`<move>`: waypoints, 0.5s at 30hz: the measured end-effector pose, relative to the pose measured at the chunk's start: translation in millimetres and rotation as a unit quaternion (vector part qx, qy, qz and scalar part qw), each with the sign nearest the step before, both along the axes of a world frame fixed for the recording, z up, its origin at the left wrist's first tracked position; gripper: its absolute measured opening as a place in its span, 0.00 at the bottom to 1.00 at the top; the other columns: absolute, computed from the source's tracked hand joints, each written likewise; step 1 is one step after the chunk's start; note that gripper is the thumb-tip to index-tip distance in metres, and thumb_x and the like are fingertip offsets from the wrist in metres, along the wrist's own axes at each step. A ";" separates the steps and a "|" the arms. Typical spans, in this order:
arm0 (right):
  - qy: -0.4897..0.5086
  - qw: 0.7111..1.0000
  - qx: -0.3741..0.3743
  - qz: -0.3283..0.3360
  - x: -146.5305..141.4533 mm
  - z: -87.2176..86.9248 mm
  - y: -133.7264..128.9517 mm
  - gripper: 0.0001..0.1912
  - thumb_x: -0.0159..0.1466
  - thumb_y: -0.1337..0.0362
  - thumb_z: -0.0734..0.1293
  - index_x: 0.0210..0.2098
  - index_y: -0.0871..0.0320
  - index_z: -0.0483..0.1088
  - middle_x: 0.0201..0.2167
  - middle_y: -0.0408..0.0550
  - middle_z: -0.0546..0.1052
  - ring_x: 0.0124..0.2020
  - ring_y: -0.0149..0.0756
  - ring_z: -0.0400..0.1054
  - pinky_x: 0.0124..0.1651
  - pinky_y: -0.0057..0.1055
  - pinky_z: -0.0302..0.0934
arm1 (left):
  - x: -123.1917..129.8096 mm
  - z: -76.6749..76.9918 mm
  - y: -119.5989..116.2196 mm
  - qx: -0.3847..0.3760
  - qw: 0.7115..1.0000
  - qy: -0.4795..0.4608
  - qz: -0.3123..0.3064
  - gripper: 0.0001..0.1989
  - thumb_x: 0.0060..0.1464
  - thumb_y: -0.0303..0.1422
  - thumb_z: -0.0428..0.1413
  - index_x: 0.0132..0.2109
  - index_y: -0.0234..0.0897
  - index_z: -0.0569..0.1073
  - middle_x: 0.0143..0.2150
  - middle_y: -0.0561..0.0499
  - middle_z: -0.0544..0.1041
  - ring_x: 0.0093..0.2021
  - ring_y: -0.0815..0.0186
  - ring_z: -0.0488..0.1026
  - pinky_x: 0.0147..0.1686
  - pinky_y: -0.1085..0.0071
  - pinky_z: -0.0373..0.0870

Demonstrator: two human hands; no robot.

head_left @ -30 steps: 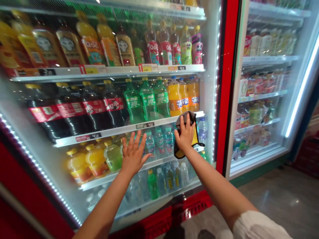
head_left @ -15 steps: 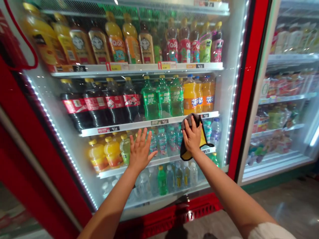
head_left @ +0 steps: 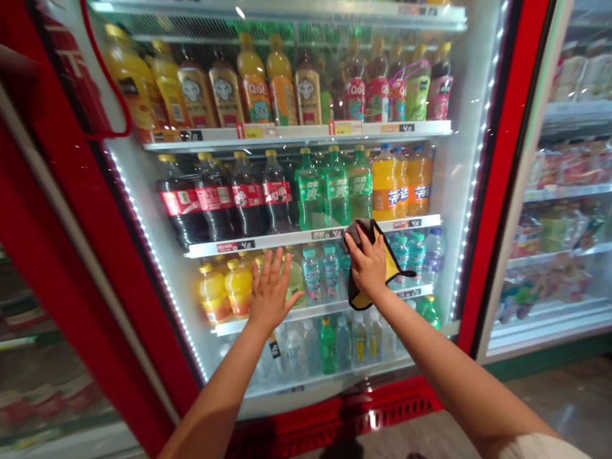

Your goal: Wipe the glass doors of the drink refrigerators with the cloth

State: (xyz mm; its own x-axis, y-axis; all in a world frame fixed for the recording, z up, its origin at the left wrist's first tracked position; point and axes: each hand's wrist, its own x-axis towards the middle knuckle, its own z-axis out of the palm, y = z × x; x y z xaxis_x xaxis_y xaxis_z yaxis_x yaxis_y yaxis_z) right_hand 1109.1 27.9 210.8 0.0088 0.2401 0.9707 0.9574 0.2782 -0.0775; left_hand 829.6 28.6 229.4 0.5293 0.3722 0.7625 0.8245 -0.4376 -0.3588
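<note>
A grey and yellow cleaning cloth (head_left: pixel 394 261) with black edging lies under my right hand (head_left: pixel 368 260), which presses it against the glass door (head_left: pixel 306 239) of a drinks fridge. The fingers of that hand are spread over the cloth, and a black loop sticks out at its right corner. My left hand (head_left: pixel 272 290) is open with its fingers stretched upward, at the glass and holding nothing. Whether its palm touches the pane cannot be made out. Behind the hands, through the glass, stand yellow juice bottles (head_left: pixel 238 287) and small bottles with turquoise labels (head_left: pixel 312 274).
Upper shelves hold cola bottles (head_left: pixel 247 191), green soda bottles (head_left: pixel 336 188) and orange soda bottles (head_left: pixel 384 185). A red frame (head_left: pixel 514 159) borders the fridge. Another lit fridge (head_left: pixel 564 185) stands to the right. A red cord (head_left: pixel 109 80) hangs at the upper left.
The view has swung left, so the shelves appear further right. Against the bottles behind, both hands and the cloth now sit further left.
</note>
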 end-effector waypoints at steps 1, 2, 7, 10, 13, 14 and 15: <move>0.016 1.000 0.006 -0.004 -14.5 11.7 3.5 0.38 0.66 0.72 0.61 0.73 0.42 0.54 0.75 0.46 0.57 0.77 0.59 0.40 0.72 0.69 0.42 | -2.9 -0.6 0.3 0.005 1.000 -0.003 0.001 0.54 0.59 0.54 0.57 0.77 0.36 0.35 0.78 0.36 0.46 0.78 0.48 0.37 0.74 0.43 0.30; 0.022 1.000 0.009 -0.003 -31.5 21.5 6.1 0.38 0.67 0.71 0.61 0.74 0.43 0.53 0.75 0.46 0.55 0.77 0.59 0.37 0.72 0.70 0.41 | -5.3 -1.3 0.4 0.009 1.000 -0.005 0.002 0.55 0.60 0.55 0.57 0.77 0.35 0.33 0.78 0.35 0.47 0.78 0.48 0.38 0.74 0.44 0.30; -0.104 0.993 -0.014 0.061 -85.4 13.2 1.8 0.34 0.68 0.70 0.62 0.71 0.42 0.59 0.69 0.45 0.67 0.77 0.53 0.38 0.74 0.61 0.42 | -19.7 -3.3 -0.5 0.016 1.000 -0.007 0.011 0.55 0.61 0.55 0.55 0.76 0.32 0.32 0.77 0.34 0.49 0.78 0.49 0.41 0.75 0.45 0.32; -0.172 0.982 -0.019 0.083 -63.3 -13.0 -4.7 0.32 0.68 0.72 0.61 0.67 0.39 0.65 0.61 0.43 0.76 0.75 0.47 0.47 0.75 0.56 0.45 | -37.3 -3.6 -0.8 0.015 1.000 -0.014 0.015 0.55 0.60 0.55 0.56 0.77 0.33 0.33 0.77 0.34 0.48 0.78 0.48 0.40 0.75 0.46 0.32; -0.107 0.993 0.006 0.052 -39.4 -9.5 -5.1 0.33 0.66 0.73 0.61 0.67 0.42 0.66 0.65 0.46 0.72 0.75 0.50 0.48 0.73 0.60 0.46 | -57.1 -4.0 -0.4 0.017 0.999 -0.031 0.022 0.56 0.60 0.54 0.57 0.77 0.34 0.33 0.78 0.35 0.46 0.78 0.48 0.39 0.75 0.45 0.33; -0.075 0.996 0.017 0.040 -39.8 0.0 -3.5 0.33 0.66 0.72 0.62 0.68 0.43 0.65 0.68 0.48 0.68 0.75 0.53 0.46 0.73 0.62 0.46 | -62.6 -3.9 -0.5 0.019 0.999 -0.037 0.025 0.55 0.60 0.54 0.57 0.77 0.34 0.33 0.78 0.35 0.46 0.78 0.48 0.39 0.75 0.45 0.33; -0.046 0.998 0.027 0.032 -46.0 12.2 -1.3 0.33 0.66 0.72 0.62 0.69 0.45 0.64 0.70 0.49 0.65 0.76 0.55 0.43 0.73 0.65 0.45 | -67.3 -3.5 -0.9 0.019 0.999 -0.042 0.029 0.55 0.60 0.53 0.57 0.77 0.34 0.33 0.78 0.34 0.46 0.78 0.47 0.38 0.75 0.45 0.34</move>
